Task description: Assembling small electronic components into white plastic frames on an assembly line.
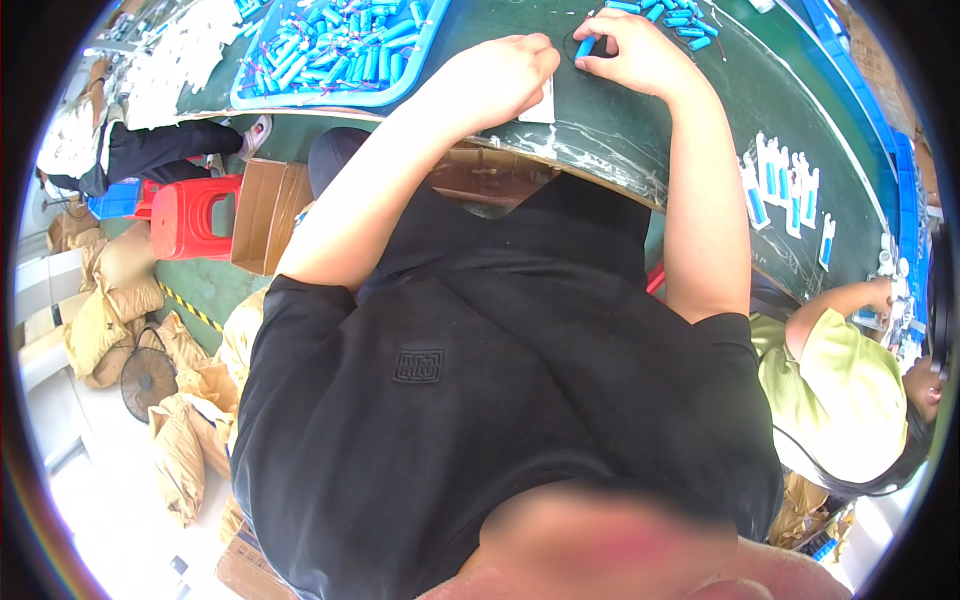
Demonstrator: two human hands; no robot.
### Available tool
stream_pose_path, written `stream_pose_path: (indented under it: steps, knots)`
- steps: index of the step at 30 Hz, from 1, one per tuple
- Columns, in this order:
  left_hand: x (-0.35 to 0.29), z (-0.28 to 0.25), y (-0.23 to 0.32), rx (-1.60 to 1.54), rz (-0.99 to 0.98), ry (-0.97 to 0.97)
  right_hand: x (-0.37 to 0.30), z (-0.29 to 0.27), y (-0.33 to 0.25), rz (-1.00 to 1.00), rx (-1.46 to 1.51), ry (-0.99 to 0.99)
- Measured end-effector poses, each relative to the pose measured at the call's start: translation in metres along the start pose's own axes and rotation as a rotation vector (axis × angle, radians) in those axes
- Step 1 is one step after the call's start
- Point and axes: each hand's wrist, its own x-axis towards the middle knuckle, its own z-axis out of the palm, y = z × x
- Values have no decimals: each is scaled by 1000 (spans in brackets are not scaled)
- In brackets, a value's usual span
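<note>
At the near edge of the green table, my left hand is closed, fingers bent together around a small white plastic piece. Most of that piece is covered by the fingers. A little to the right, my right hand pinches a small blue cylindrical battery between thumb and fingers. A thin dark wire loops out beside it. Left of my hands, a blue tray is heaped with similar blue batteries that have thin wires. More loose blue batteries lie beyond my right hand.
White pieces with blue batteries stand in a group on the table at right. A co-worker in a light green shirt sits to the right. Leftward are a red stool, a cardboard box and another person's legs.
</note>
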Motion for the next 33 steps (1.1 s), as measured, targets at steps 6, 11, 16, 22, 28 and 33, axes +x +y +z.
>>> stream_pose_path:
  steps: [6, 11, 16, 22, 28, 33]
  knots:
    - [-7, -3, -1, -341, -202, 311, -3, -11, -26, -12, 96, 42]
    - [-52, -32, 24, -1532, -183, 366, 2, 6, -29, -170, 287, -68]
    - [-92, -35, 16, -1559, -284, -757, 6, 25, -39, -227, 288, -159]
    - [-122, 54, -3, -554, -450, -631, 2, 33, -34, -252, 339, -169]
    - [-96, 108, -34, -424, -536, -214, -23, 41, -77, -96, 26, 38]
    - [-112, 166, -51, -404, -516, -308, -97, 56, -98, 22, -73, 308]
